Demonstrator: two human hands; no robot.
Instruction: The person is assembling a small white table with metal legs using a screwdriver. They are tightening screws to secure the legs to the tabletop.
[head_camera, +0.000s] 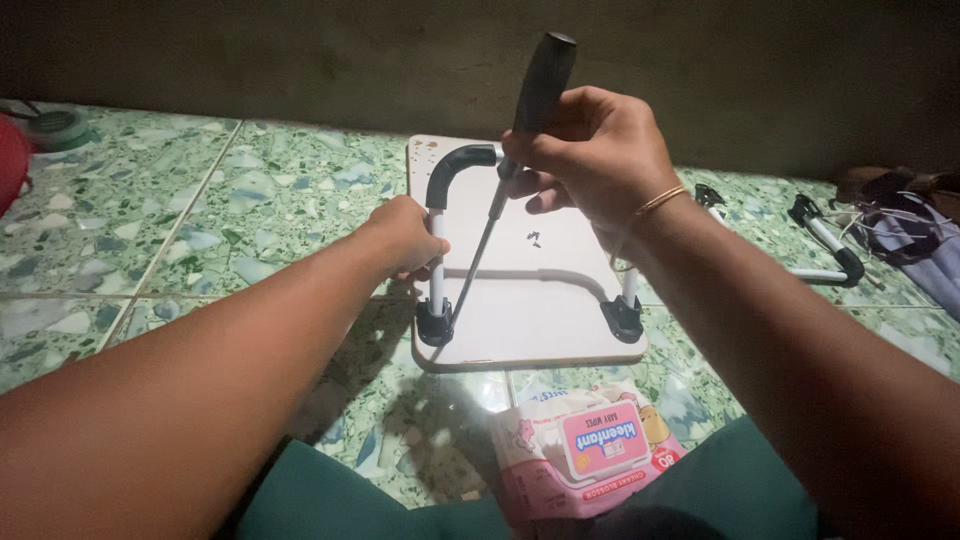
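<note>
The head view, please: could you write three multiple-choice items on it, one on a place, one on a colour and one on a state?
1. Where does the screwdriver tip point?
A. the leg's near-left bracket
B. the wipes pack
C. the floor tiles

2. What colour is the wipes pack?
A. blue
B. pink
C. yellow

3. How does the left hand stand?
A. open above the board
B. flat on the floor
C. closed round the white leg

Answers: 1 A, the shaft runs down from the right hand to the black bracket on the board. 2 B, its wrapper is pink. 3 C, the fingers wrap the upright tube.
</note>
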